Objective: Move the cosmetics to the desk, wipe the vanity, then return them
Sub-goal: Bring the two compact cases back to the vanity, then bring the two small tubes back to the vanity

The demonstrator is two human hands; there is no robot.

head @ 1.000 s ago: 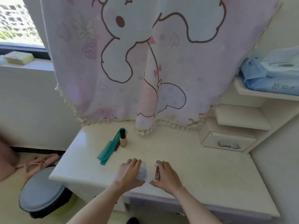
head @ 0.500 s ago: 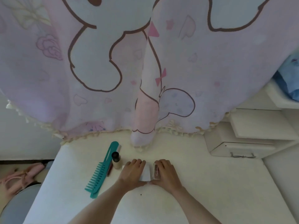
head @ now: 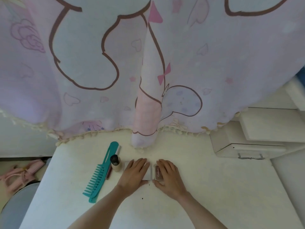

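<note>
On the cream vanity top, my left hand lies over a flat white square compact, thumb at its near edge. My right hand grips a small brown-pink palette with script lettering, right beside the compact. Just left of my left hand stands a small beige foundation bottle with a black cap. A thin dark-red pencil and a teal comb lie left of the bottle.
A pink cartoon-print curtain hangs over the back of the vanity, its fringe touching the top. A cream drawer unit with stepped shelves sits at the right. On the floor to the left are pink slippers and a grey stool.
Both hands have carried the compact and the palette away from the front edge toward the curtain, ending side by side next to the bottle. The view has closed in on the vanity.
</note>
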